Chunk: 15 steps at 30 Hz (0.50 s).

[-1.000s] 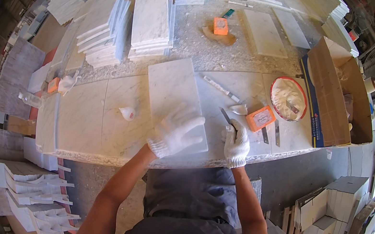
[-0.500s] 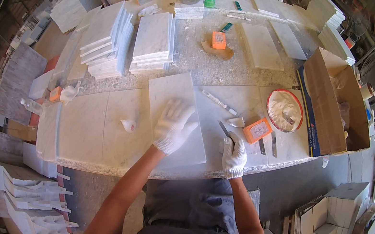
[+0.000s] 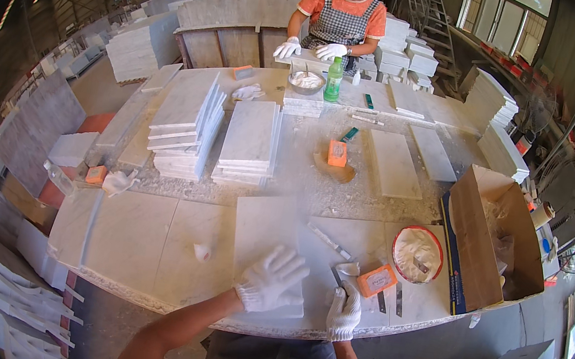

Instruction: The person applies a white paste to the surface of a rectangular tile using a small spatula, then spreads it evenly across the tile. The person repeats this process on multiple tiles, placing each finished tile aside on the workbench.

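Observation:
My left hand, in a white knit glove, lies with fingers out on a pale grey-white stone tile. A haze of dust hangs over the tile's far end. My right hand, gloved too, is closed around a narrow metal scraper just right of the tile. Beyond that hand are a crumpled whitish lump and an orange block. Two thin blades, one of them a dark metal strip, lie beside the block. A red-rimmed bowl of cream-coloured paste stands further right.
At the right end stands an open cardboard box. Stacked tiles fill the table's middle left. Across the table, a person in white gloves works near a green bottle and a metal bowl.
The view has tilted up, bringing the person across the table into sight. My left hand has shifted toward the tile's near right part. My right hand keeps the scraper.

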Tool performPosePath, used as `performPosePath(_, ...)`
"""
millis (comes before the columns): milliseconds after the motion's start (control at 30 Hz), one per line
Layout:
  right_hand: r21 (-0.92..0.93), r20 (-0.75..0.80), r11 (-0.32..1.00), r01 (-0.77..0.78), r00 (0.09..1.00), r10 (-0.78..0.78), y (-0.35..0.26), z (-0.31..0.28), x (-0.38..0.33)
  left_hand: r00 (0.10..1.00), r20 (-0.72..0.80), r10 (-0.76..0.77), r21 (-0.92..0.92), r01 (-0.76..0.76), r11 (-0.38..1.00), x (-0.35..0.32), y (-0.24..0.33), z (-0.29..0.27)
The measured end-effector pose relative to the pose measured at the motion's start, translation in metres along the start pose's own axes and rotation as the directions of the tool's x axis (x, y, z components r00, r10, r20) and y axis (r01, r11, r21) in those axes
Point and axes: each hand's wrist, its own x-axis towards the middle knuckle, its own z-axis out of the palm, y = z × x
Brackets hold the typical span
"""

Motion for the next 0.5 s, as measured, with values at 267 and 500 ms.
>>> performPosePath(267, 0.059, -0.002, 0.998, 0.027, 1.000, -0.027, 0.013, 0.003, -0.003, 0.983, 0.097, -0.158, 0.160, 0.142, 0.977, 0.039, -0.037, -0.013)
performPosePath(500, 0.193, 0.023, 0.973, -0.127, 0.992, 0.124, 0.031, 0.009, -0.006, 0.722, 0.490, 0.488, -0.504, -0.222, 0.835, 0.003, 0.030, 0.001)
